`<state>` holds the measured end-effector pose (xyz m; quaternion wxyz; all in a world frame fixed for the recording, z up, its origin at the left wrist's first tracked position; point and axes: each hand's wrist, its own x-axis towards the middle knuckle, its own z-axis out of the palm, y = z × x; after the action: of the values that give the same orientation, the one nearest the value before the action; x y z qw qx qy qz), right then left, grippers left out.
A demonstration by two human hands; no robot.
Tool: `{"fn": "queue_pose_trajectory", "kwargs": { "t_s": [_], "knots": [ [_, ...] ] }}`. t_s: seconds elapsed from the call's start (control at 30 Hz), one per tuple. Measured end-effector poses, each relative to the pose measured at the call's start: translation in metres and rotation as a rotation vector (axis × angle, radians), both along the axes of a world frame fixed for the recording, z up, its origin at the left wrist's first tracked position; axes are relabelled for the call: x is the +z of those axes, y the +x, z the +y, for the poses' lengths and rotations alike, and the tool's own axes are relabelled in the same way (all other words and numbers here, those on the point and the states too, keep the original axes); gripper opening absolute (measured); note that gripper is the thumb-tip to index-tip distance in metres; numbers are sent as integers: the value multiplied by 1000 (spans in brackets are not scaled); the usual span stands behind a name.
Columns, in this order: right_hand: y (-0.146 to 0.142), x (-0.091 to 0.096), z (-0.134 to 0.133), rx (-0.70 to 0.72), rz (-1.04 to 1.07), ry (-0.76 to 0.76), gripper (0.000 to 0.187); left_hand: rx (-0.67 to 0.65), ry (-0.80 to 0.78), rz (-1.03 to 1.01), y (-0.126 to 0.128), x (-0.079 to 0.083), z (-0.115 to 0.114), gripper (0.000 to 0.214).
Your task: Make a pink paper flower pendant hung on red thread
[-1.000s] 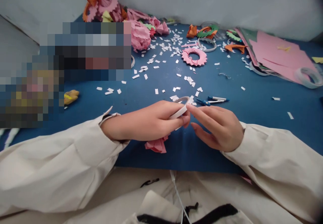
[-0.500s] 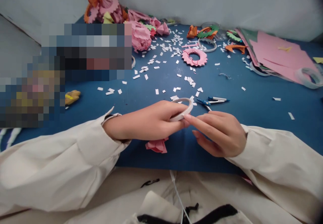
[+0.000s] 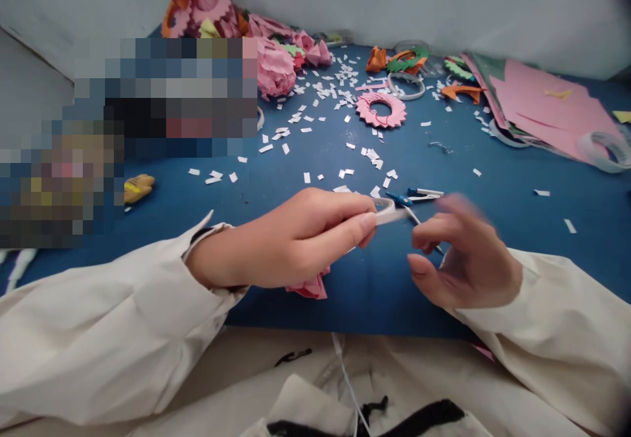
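A narrow roll of white tape (image 3: 384, 212) is pinched between the thumb and fingers of my left hand (image 3: 300, 236). A short pale tape end sticks out of the roll to the right. My right hand (image 3: 468, 256) hovers apart from the roll, thumb and fingers separated, partly blurred by motion, with nothing visible in it. Just beyond both hands, a drawing compass (image 3: 399, 199) with blue parts lies on the table, partly behind the right hand. Under my left hand, a folded pink paper piece (image 3: 310, 286) is mostly hidden.
Small white paper strips (image 3: 345, 89) litter the blue table (image 3: 296, 207). Further back lie a pink paper ring (image 3: 380, 110), another tape roll (image 3: 405, 87) and crumpled paper shapes (image 3: 273, 69). Pink sheets (image 3: 547, 108) are stacked at right beside a wide tape roll (image 3: 604, 152). Pixelation covers the left.
My right hand has left the tape roll and moved right. My left hand has turned the roll, which now sits slightly further right with a tape end showing.
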<state>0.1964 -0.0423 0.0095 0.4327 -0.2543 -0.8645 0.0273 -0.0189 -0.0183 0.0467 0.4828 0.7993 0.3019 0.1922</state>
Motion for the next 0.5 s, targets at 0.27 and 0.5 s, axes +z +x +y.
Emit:
{"fn": "queue_pose_trajectory", "kwargs": {
  "t_s": [0.27,0.5],
  "knots": [
    [-2,6,0,-67,-230,100,40,59,196,-9,3,-10,-3,31],
    [2,6,-1,-38,-173,89,22,-41,258,84,4,-11,-4,25]
  ]
}}
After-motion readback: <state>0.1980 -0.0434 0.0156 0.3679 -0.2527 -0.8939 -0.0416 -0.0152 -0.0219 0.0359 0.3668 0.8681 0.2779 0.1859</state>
